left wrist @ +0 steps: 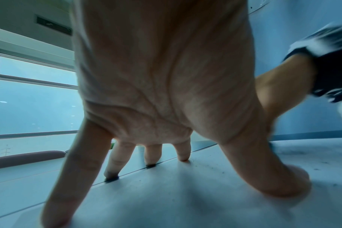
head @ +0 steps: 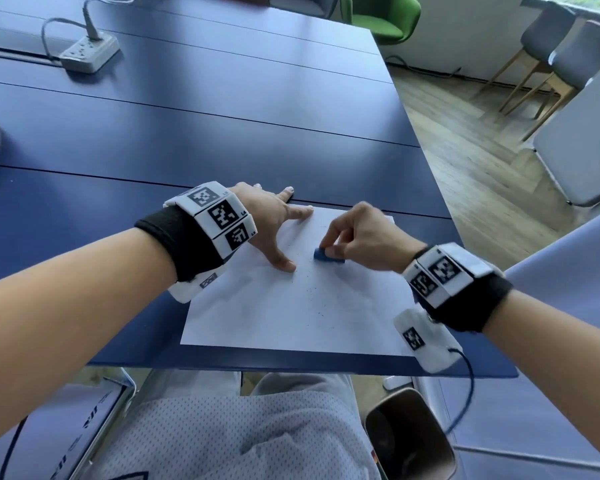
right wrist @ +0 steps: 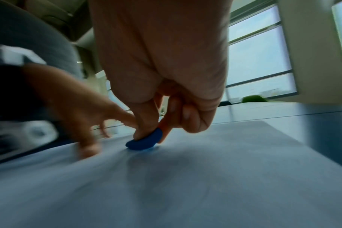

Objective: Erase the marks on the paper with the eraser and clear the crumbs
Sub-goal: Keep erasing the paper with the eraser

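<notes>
A white sheet of paper (head: pixel 302 313) lies near the front edge of the blue table (head: pixel 194 109). My left hand (head: pixel 274 220) rests flat on the sheet's upper left part, fingers straight and spread (left wrist: pixel 184 155), pressing it down. My right hand (head: pixel 354 233) pinches a small blue eraser (head: pixel 328 255) between thumb and fingers, its lower edge touching the paper (right wrist: pixel 185 185) near the middle top. The eraser (right wrist: pixel 144 141) shows below my right thumb in the right wrist view. Small dark crumbs (head: pixel 309 289) are scattered on the sheet below the eraser.
A grey power strip (head: pixel 89 51) with a cable sits at the table's far left. A green chair (head: pixel 381 19) and grey chairs (head: pixel 561 53) stand beyond the table. A brown bin (head: pixel 409 441) stands on the floor under the table's front right.
</notes>
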A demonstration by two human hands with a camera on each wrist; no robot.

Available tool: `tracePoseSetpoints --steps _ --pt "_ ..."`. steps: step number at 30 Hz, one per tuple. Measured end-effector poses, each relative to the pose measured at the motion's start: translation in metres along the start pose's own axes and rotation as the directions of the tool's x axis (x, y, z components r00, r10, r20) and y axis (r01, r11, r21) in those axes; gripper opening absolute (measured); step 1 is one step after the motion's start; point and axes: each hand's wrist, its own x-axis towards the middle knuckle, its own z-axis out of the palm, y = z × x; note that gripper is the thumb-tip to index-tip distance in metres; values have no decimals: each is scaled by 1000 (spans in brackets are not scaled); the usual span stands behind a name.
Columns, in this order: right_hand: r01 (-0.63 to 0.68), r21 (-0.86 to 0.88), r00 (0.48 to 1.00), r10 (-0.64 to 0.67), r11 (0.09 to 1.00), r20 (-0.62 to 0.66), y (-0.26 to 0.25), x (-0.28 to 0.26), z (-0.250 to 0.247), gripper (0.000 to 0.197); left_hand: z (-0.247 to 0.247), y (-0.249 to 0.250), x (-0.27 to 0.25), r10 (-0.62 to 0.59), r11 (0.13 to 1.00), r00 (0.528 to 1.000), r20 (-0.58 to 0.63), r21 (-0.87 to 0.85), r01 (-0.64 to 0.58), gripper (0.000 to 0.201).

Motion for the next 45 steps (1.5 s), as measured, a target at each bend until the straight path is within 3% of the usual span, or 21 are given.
tracePoseSetpoints --steps 2,3,7,11,12,16,21,25,26,29,30,34,39,43,45 --pt "39 -36 986 -32 999 166 -5 -14 3 14 1 -1 0 -5 1000 1000 0 3 5 114" --pt "51 -50 985 -42 997 164 -6 -13 1 15 1 -1 0 -8 1000 1000 -1 4 8 114" --pt "25 -24 996 -27 999 -81 -4 -14 3 12 0 0 -1 -6 1000 1000 -2 7 6 114" --pt "78 -33 989 -73 996 128 -8 -45 20 13 0 0 -1 -8 1000 1000 7 4 8 114" --pt "77 -39 989 -72 996 126 -8 -45 20 13 0 0 -1 -9 1000 1000 7 2 9 114" --pt "37 -32 993 -41 999 -108 -6 -35 19 11 0 2 -3 -10 1000 1000 6 -15 10 114" --pt "83 -17 989 -81 996 120 -5 -54 23 12 0 1 -3 -13 1000 1000 13 -6 13 114" --pt "30 -9 992 -30 1000 -119 2 -47 19 12 -2 1 -4 -11 1000 1000 7 -2 11 113" --pt "41 -3 995 -41 999 -90 2 -50 20 12 -2 1 -4 -10 1000 1000 4 -2 10 113" --pt "79 -31 985 -73 996 156 -5 -62 21 13 0 1 -5 -8 1000 1000 3 6 8 113" --pt "80 -42 984 -72 996 162 -6 -60 19 13 0 1 -4 -8 1000 1000 1 6 8 113" --pt "50 -6 997 -50 999 -53 -3 -52 19 11 0 1 -3 -16 1000 1000 2 4 16 114" --pt "89 -44 976 -78 995 203 0 -74 21 12 0 2 -5 -13 1000 1000 1 16 13 114" --pt "66 -29 992 -62 997 110 2 -61 17 12 1 2 -4 -14 1000 1000 -17 22 14 114" --pt "66 -27 988 -62 997 144 2 -59 15 12 1 3 -4 -13 1000 1000 -16 23 14 114"
